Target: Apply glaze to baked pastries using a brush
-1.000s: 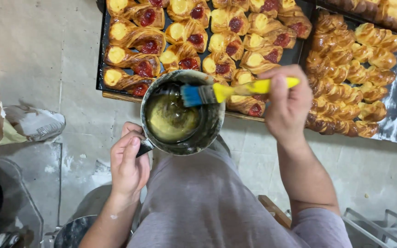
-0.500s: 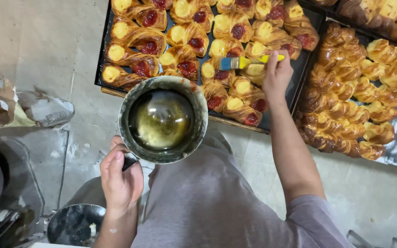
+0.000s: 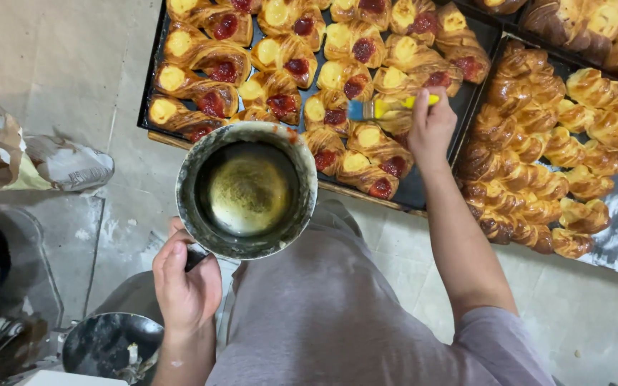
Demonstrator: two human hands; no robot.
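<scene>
Left hand point(image 3: 186, 286) clenched on one round metal pot point(image 3: 246, 191), right hand point(image 3: 430, 129) grasping one yellow-handled, blue-bristled brush point(image 3: 388, 107) over glossy pastries point(image 3: 287, 61).

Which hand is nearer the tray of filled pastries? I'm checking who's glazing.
Right. The right hand holds the brush over the tray; the left hand grips the pot handle short of it.

The person wears a loose grey T-shirt point(image 3: 323, 314) that fills the near middle of the view, its cloth lying in soft folds. A short sleeve point(image 3: 498, 343) ends above the right elbow. Both forearms are uncovered, and the left hand point(image 3: 186, 286) and right hand point(image 3: 432, 129) wear no gloves.
</scene>
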